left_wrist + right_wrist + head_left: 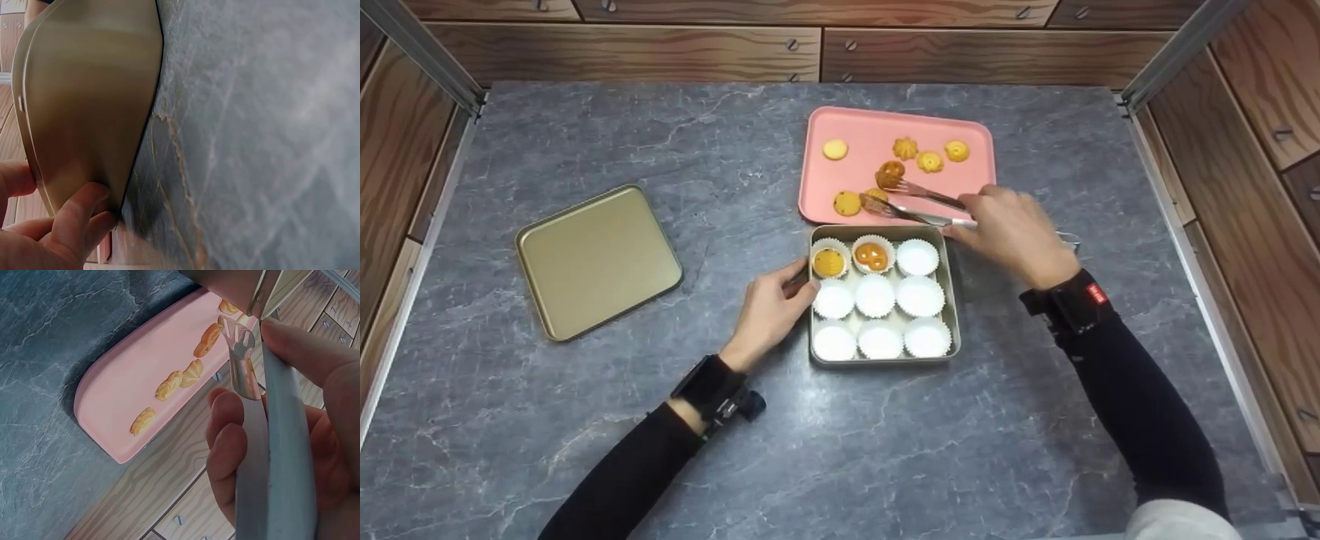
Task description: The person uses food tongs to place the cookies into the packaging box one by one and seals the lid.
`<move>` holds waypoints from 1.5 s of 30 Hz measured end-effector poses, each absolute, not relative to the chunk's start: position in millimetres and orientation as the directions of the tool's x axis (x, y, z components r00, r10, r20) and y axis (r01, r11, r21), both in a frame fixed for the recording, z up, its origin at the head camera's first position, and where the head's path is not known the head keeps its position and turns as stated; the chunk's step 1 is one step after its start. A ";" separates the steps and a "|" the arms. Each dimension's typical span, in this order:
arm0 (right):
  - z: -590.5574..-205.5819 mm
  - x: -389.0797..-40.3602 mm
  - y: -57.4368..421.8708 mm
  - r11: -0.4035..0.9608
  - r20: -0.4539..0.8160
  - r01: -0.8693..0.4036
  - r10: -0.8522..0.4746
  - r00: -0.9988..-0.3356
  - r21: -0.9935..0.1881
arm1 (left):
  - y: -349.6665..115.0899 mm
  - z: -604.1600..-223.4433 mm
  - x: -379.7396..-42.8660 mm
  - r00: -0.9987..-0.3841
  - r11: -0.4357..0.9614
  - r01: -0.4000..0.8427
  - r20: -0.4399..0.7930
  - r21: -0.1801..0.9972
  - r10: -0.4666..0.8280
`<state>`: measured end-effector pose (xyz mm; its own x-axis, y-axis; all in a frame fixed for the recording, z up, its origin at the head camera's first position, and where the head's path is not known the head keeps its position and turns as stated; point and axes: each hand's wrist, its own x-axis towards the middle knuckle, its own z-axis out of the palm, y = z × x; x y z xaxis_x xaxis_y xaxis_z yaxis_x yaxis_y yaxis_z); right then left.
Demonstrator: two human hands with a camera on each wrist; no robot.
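Observation:
My right hand (1016, 232) grips metal tongs (253, 422) with fork-like tips, spread low over the pink tray (821, 124). One tip overlaps a brown pretzel-shaped cookie (892, 172); the other lies over a round yellow cookie (876, 195), partly hidden. Beside that sits a speckled round cookie (847, 202). My left hand (769, 307) holds the left wall of a square gold tin (95, 101), thumb at the rim, fingers against the outside. White paper cups (874, 296) fill the tin in rows; a yellow cookie (829, 262) and a pretzel-shaped cookie (872, 256) occupy two back cups.
A pale round cookie (835, 149) lies at the tray's left, and several flower-shaped cookies (930, 161) toward its back right. Off to the left, the gold lid (600, 262) lies on the grey marbled table (720, 165). Wood-patterned panels (622, 52) border the table.

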<state>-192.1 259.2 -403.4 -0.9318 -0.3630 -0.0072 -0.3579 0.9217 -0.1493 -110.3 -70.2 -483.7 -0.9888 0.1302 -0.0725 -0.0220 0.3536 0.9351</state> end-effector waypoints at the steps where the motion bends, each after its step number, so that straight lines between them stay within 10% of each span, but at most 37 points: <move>1: -403.9 -191.9 259.7 0.920 0.001 -0.365 -0.369 -0.930 -0.145 | -70.1 -483.6 -110.2 -0.989 0.347 -0.021 -0.070 0.938 0.132; 45: -390.9 -102.3 303.9 0.861 0.314 -0.459 -0.384 -0.869 -0.218 | -69.3 -484.8 -109.2 -0.988 0.318 -0.041 -0.086 0.947 0.131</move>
<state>-102.3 303.9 -390.9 -0.8685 -0.3835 0.3139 -0.4591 0.8612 -0.2181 -109.2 -69.3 -484.8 -0.9876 0.1310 -0.0864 -0.0407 0.3181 0.9472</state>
